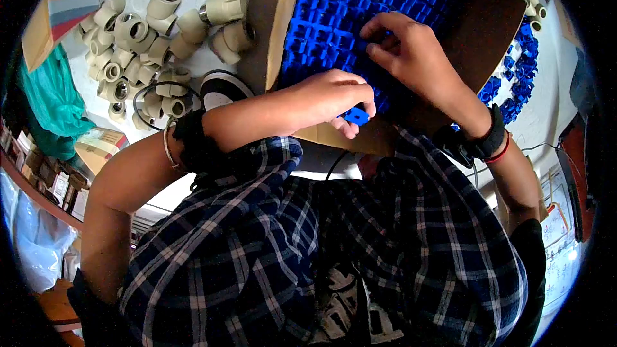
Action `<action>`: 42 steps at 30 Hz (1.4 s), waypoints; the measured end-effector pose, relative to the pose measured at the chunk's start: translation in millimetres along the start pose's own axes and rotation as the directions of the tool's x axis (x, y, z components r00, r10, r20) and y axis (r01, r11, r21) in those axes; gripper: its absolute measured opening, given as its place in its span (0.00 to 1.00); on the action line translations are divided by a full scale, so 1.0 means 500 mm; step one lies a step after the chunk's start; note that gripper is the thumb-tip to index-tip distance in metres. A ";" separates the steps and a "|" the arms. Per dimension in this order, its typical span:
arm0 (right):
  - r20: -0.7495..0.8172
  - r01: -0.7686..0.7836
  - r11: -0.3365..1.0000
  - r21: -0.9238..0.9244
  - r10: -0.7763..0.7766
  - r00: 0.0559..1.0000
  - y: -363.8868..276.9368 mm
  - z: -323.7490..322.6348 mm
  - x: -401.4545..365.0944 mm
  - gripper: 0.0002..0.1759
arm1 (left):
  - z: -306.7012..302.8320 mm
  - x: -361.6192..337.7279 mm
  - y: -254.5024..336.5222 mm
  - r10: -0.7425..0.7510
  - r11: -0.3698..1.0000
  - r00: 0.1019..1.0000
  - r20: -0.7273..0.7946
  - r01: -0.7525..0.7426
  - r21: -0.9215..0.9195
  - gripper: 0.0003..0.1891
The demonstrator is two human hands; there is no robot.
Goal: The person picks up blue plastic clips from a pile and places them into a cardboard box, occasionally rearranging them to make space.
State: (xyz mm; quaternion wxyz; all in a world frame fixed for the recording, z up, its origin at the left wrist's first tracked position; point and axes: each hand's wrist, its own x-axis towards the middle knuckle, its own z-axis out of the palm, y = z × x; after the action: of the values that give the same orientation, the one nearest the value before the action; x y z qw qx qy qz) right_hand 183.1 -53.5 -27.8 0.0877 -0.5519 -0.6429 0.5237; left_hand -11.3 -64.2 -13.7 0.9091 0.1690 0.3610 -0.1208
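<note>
My left hand (334, 97) is closed around a small blue plastic piece with holes (357, 115), just above the near edge of a cardboard box (479, 32). Inside the box, many similar blue pieces (331, 3) stand in tight rows. My right hand (411, 48) is over these rows, its fingers curled and the fingertips close to the blue pieces. Whether anything is between those fingers cannot be made out. The hands are apart, the right one farther into the box.
Beige pipe fittings (138, 32) lie heaped on the left, with a thin black cable across some. A shoe (220, 88) is beside the box. Loose blue pieces (526, 77) are scattered to the right. A green plastic bag (58, 103) sits at far left.
</note>
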 end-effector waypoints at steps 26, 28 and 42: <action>0.113 0.316 0.946 -0.076 -0.307 0.945 -0.079 -0.040 -0.055 0.15 | 0.008 0.002 0.006 0.262 0.877 0.939 -0.223 -0.328 -0.352 0.23; 0.088 0.306 0.947 -0.095 -0.299 0.950 -0.077 -0.036 -0.056 0.15 | -0.001 0.006 -0.001 0.270 0.869 0.941 -0.205 -0.329 -0.368 0.19; -0.049 0.109 0.954 -0.279 -0.127 0.991 -0.020 -0.056 -0.034 0.16 | -0.003 -0.002 0.006 0.075 0.996 0.995 -0.062 -0.078 -0.035 0.23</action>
State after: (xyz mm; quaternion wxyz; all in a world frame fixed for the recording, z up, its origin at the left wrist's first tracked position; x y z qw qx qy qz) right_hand 202.8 -49.5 0.2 0.0627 -0.5364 -0.7381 0.4045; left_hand -11.9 -60.6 -13.5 0.9047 0.1694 0.3839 -0.0740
